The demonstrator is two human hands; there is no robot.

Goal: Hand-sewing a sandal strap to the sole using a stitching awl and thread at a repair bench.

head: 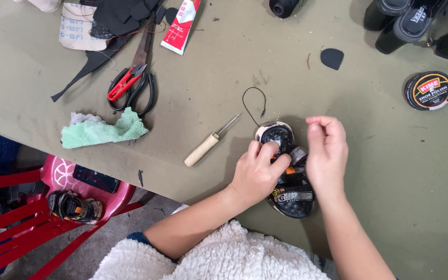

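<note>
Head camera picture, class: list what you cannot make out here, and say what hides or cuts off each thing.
- Small sandal, head view: its middle straps are hidden by the left hand and right hand.
- Right fingertips: pinched together, anything held is too small to tell.
- Black boots: cut off by the top edge.
- Second sandal on the red chair: partly hidden by the table edge.

a shoe-repair workshop: awl (207,144), scissors (140,78), polish tin (429,91).
</note>
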